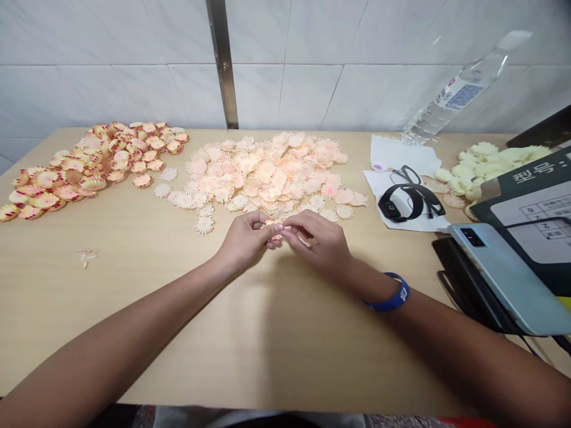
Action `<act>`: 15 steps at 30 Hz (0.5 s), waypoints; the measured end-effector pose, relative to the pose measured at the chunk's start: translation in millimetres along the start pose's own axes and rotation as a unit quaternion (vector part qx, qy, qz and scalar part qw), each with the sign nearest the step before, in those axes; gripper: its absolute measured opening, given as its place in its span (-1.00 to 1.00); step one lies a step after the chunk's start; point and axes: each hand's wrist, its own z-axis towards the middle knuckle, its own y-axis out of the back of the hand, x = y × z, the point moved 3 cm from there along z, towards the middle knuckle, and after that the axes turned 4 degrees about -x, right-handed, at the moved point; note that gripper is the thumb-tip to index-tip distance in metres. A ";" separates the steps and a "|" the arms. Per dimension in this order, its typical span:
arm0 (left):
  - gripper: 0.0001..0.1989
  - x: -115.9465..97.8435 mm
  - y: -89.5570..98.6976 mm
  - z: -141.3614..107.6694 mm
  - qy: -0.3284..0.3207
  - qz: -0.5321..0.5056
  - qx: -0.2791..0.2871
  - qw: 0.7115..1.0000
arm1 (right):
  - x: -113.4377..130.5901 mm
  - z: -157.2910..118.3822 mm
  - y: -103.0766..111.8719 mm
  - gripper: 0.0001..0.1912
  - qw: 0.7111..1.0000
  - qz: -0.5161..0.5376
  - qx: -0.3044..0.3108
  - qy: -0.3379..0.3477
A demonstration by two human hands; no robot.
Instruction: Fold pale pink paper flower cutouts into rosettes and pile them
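Observation:
Near the table's middle, my left hand (250, 238) is closed round a small pale petal disc (273, 236) with red tips, which is mostly covered by the fingers. My right hand (319, 241) meets it from the right, thumb and index finger pinched at the disc's edge. Just behind both hands spreads a loose heap of pale pink, serrated discs (267, 172). Further left is a pile of thicker, cupped pieces with red edges (89, 160).
At the right stand a tilted plastic bottle (464, 89) and a dark box (530, 196), with a phone (513, 279) before it. A black wristband (408, 202) rests on white paper (392, 151). Pale green discs (482, 169) lie behind. Small scraps (87, 255) are at left.

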 end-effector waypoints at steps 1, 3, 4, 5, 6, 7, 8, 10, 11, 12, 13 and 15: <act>-0.59 -1.5 -0.5 -0.9 0.001 0.015 -0.004 1.000 | 0.8 -0.1 0.3 -0.97 1.000 0.001 0.000 -0.010; -0.58 -3.4 -1.4 -2.7 0.004 0.037 -0.011 0.999 | 1.7 -0.5 0.6 -0.94 0.999 0.009 -0.002 -0.034; -0.57 -3.7 -1.6 -3.6 0.006 0.043 -0.014 0.999 | 1.8 -0.8 0.3 -0.90 0.999 0.015 -0.003 -0.049; -0.57 -3.5 -1.8 -4.4 0.007 0.047 -0.016 0.999 | 1.7 -1.1 -0.2 -0.87 0.998 0.021 -0.003 -0.061; -0.57 -2.8 -1.9 -5.1 0.007 0.050 -0.016 0.999 | 1.5 -1.4 -1.1 -0.86 0.997 0.027 -0.002 -0.072; -0.57 -1.9 -2.0 -5.5 0.006 0.054 -0.014 0.998 | 1.2 -1.6 -2.2 -0.86 0.996 0.032 0.001 -0.080; -0.58 -0.9 -1.9 -5.8 0.003 0.057 -0.011 0.998 | 1.0 -1.7 -3.3 -0.88 0.996 0.036 0.005 -0.087; -0.57 0.9 -1.3 -5.8 -0.004 0.057 -0.005 0.998 | 0.9 -1.5 -5.1 -0.93 0.995 0.039 0.012 -0.091; -0.57 1.7 -1.1 -5.6 -0.006 0.058 -0.002 0.998 | 1.1 -1.3 -5.6 -0.96 0.995 0.039 0.018 -0.091; -0.57 2.3 -0.8 -5.5 -0.008 0.057 0.000 0.998 | 1.1 -1.2 -5.9 -0.98 0.995 0.036 0.024 -0.094; -0.56 2.5 -0.5 -5.4 -0.011 0.057 0.001 0.998 | 1.1 -1.1 -5.9 -0.98 0.994 0.032 0.029 -0.100; -0.55 2.7 -0.3 -5.5 -0.015 0.061 0.001 0.998 | 0.5 -1.2 -5.4 -0.93 0.992 0.024 0.040 -0.120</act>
